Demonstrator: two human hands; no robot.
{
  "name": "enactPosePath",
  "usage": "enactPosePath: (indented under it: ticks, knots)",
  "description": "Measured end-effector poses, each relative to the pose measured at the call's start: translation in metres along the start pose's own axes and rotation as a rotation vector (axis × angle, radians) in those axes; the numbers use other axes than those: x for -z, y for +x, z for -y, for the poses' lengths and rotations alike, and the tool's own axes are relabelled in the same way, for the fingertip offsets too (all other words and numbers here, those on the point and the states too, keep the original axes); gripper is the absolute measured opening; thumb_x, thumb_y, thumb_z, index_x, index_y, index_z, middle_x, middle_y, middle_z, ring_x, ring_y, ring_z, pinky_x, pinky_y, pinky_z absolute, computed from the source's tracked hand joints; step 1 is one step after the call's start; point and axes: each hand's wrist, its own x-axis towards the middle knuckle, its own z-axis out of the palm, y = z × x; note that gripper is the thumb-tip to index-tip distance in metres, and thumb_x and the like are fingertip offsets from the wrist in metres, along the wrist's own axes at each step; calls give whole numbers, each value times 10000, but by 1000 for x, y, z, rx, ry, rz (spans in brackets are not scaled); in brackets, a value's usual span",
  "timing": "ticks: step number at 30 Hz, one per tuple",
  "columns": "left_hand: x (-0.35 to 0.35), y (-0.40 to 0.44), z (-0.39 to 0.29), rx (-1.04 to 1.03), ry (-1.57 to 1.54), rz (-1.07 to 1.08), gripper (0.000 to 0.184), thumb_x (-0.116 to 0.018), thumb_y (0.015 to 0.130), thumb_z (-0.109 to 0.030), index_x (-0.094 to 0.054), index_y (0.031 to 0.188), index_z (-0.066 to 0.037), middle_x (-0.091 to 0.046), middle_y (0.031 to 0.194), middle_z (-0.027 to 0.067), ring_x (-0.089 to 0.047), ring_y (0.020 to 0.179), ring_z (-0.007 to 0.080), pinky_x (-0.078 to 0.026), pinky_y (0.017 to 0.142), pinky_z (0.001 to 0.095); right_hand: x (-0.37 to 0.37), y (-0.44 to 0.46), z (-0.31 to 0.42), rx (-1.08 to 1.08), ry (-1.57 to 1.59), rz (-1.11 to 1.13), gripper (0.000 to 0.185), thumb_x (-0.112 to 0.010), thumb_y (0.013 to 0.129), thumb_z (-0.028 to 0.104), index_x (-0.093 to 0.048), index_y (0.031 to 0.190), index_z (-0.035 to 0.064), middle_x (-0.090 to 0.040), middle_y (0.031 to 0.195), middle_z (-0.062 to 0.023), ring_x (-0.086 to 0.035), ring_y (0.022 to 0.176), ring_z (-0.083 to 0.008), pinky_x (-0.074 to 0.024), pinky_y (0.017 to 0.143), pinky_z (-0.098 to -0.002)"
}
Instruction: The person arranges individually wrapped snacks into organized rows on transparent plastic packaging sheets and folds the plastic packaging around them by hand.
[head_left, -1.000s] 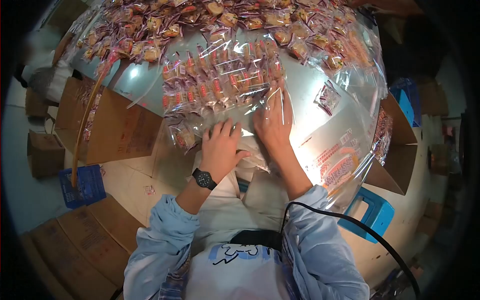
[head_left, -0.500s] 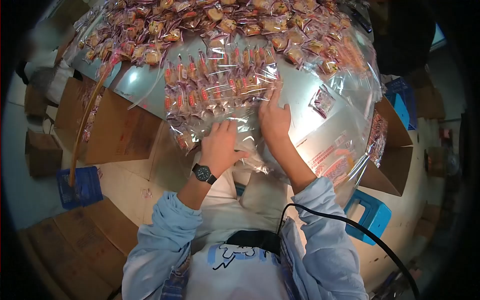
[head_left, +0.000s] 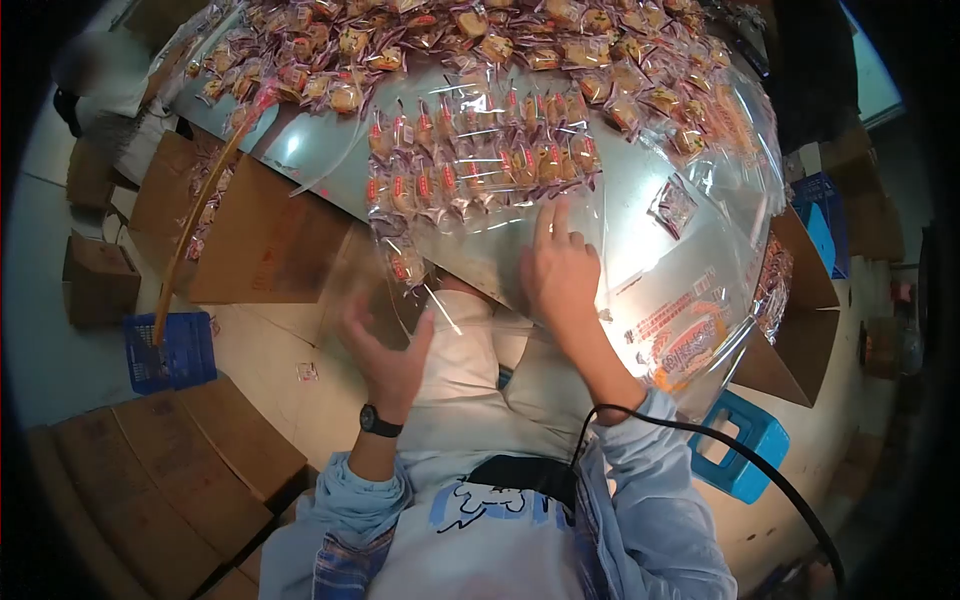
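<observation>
Drawn back since a moment ago from the clear bag (head_left: pixel 480 165) of wrapped cakes on a metal table (head_left: pixel 635 165), a worker's left hand (head_left: pixel 385 350) hangs blurred off the table's near edge, thumb spread from the fingers. By the bag's near right edge, the right hand (head_left: pixel 565 280) extends two fingers side by side, though I cannot tell whether they press the film. Beyond lies a heap of loose wrapped cakes (head_left: pixel 500 45), with a small packet (head_left: pixel 672 207) to the right.

left hand (head_left: pixel 385 352): blurred, thumb apart from fingers | right hand (head_left: pixel 564 274): forward, palm down, two fingers extended
</observation>
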Motion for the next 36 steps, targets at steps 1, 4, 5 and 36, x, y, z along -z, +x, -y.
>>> enactPosePath:
  ticks: [1, 4, 5, 36]
  knots:
    - [-2, 7, 6, 84, -73, -17, 896, -869, 775, -81, -381, 1521, 10, -484, 1497, 200, -535, 1318, 308, -536, 965, 401, 10, -2, 14, 28, 67, 10, 692, -739, 835, 232, -514, 1433, -33, -616, 1356, -278, -684, 706, -369, -555, 697, -457]
    - [-12, 18, 23, 228, -334, 84, 1009, -851, 782, -48, -252, 1593, -5, -438, 1552, 192, -531, 1342, 282, -562, 912, 369, 11, -1, 56, 323, 471, 97, 644, -783, 845, 307, -558, 1388, 44, -669, 1195, -222, -687, 799, -380, -558, 740, -457]
    - [-16, 22, 29, 249, -432, 149, 1037, -841, 792, -37, -210, 1614, -13, -412, 1582, 189, -523, 1358, 272, -567, 903, 353, 10, -1, 70, 340, 471, 160, 647, -786, 840, 303, -552, 1392, 57, -663, 1202, -200, -679, 887, -367, -562, 763, -466]
    - [-80, 39, 2, 442, -914, 310, 1001, -816, 901, -145, -148, 1633, -6, -575, 1326, 171, -624, 1065, 159, -555, 870, 299, -15, -24, -17, -240, 1507, 378, 444, -758, 847, -18, -622, 1267, 16, -624, 1176, -65, -592, 1097, -105, -490, 915, -264]
